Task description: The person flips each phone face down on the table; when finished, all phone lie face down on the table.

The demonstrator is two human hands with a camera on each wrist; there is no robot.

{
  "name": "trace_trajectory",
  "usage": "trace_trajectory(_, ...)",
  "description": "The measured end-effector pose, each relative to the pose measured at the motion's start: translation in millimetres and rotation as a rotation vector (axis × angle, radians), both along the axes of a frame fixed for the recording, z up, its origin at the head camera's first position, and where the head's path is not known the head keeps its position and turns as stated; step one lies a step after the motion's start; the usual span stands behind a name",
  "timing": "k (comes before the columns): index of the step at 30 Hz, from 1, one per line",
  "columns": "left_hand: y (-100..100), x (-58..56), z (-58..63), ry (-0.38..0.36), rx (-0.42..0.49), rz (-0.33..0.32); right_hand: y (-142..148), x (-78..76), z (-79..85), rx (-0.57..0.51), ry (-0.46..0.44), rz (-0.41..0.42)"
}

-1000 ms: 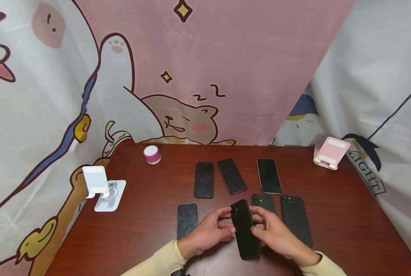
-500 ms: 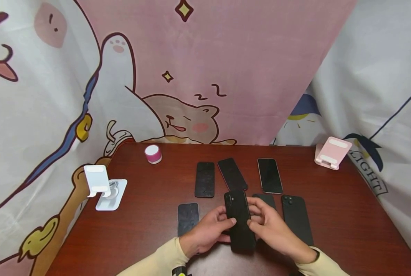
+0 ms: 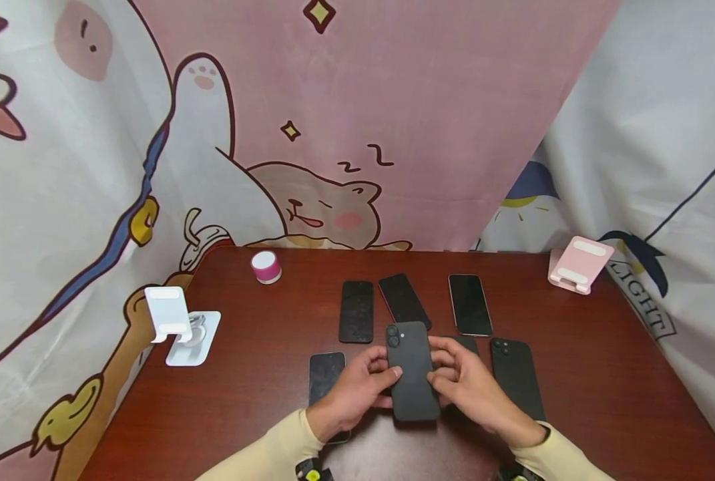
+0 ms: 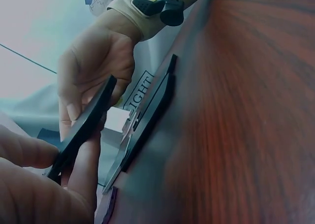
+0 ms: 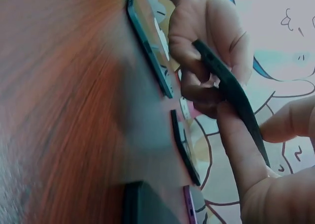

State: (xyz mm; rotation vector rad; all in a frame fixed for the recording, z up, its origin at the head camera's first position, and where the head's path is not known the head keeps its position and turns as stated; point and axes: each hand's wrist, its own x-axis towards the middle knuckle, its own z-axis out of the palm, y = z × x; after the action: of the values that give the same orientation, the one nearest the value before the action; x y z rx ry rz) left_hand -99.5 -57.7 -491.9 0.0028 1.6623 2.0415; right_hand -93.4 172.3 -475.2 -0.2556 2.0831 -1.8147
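Observation:
In the head view, a dark smartphone (image 3: 414, 377) is held above the table, its back and camera lenses facing up. My left hand (image 3: 354, 391) grips its left edge, thumb on the back and fingers beneath. On the opposite edge, my right hand (image 3: 477, 391) pinches it the same way. Both wrist views show this phone (image 4: 86, 123) edge-on between the hands. Partly covered by my left hand lies a phone (image 3: 326, 374) screen up. Another dark phone (image 3: 468, 343) is mostly hidden behind my right hand, and a black phone (image 3: 518, 377) lies back up to its right.
Farther back lie three phones: a black one (image 3: 356, 312), a tilted one (image 3: 402, 298) and a silver-edged one (image 3: 470, 305). A white phone stand (image 3: 167, 312) is at left, a pink stand (image 3: 581, 264) at back right. A pink jar (image 3: 266, 268) sits near the back edge.
Both hands have tilted the held phone so its back faces the head camera more squarely. It has also shifted slightly left and away from the person.

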Motion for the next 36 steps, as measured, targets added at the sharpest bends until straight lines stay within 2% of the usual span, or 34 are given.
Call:
trace_trajectory(5,-2,-3.2,-1.1,0.023,-0.055,0.052,1,-6.5,-5.6,0.047,-0.008,-0.014)
trace_trajectory(9,-4,-3.9,-2.3,0.026,-0.074,0.063,1,-9.9,-9.1,0.053,-0.023,-0.019)
trace_trajectory(16,-9,-3.5,-1.9,0.047,-0.133,0.003,4,-13.6,-16.3,0.088,-0.02,-0.017)
trace_trajectory(24,-10,-3.1,-4.7,0.033,-0.12,-0.035,5,-13.3,-23.4,0.162,0.044,-0.006)
trace_trajectory(29,-11,-1.7,-5.4,0.046,-0.166,-0.063,4,-9.0,-25.1,0.275,0.13,-0.001)
trace_trajectory(36,-12,-0.4,-1.8,0.101,-0.218,-0.078,0,-3.3,-19.0,0.496,0.249,-0.027)
